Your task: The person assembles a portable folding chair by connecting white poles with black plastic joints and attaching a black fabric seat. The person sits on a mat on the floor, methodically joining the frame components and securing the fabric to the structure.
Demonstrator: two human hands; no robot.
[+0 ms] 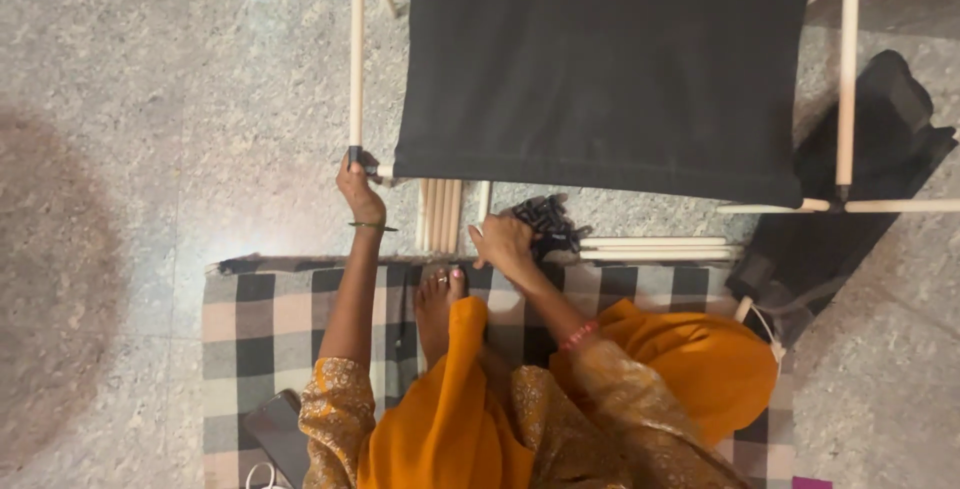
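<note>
Left hand [360, 189] grip holding frame corner [356, 154]; right hand [503, 241] grip on black connectors [547, 224]

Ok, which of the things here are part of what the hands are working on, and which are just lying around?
In use:
- left hand on the frame's corner joint
- black fabric panel
- right hand at the black connectors
- loose wooden rods

Lying about:
- checked mat
- black bag
- phone

Looks like someone's home: speckled stone floor [200, 99], a checked blanket [260, 319] spread out to sit on, phone [275, 429] lying beside.
</note>
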